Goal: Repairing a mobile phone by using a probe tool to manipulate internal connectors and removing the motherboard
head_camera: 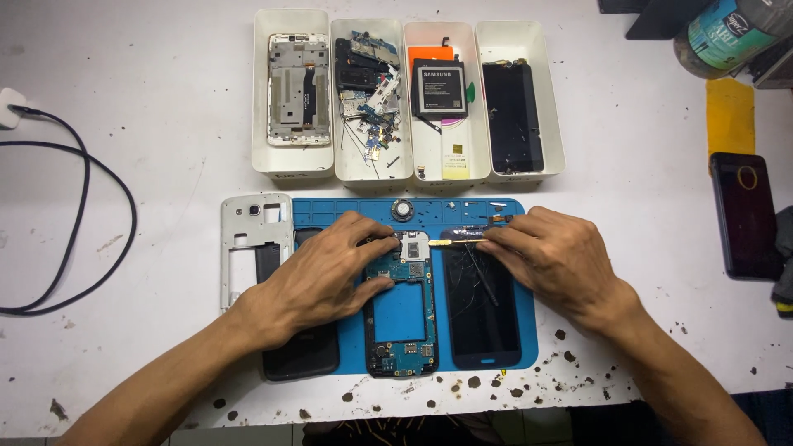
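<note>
While the left hand (326,277) presses its fingers (382,244) down on the opened phone (401,310), the right hand (555,256) pinches a thin yellow pry tool (459,241) whose tip meets the phone's top edge. Just under the right fingers lies a cracked screen (483,310); both rest on a blue mat (529,330) on the bench (165,124). Beyond the fingers stand four white trays (293,165) of parts.
</note>
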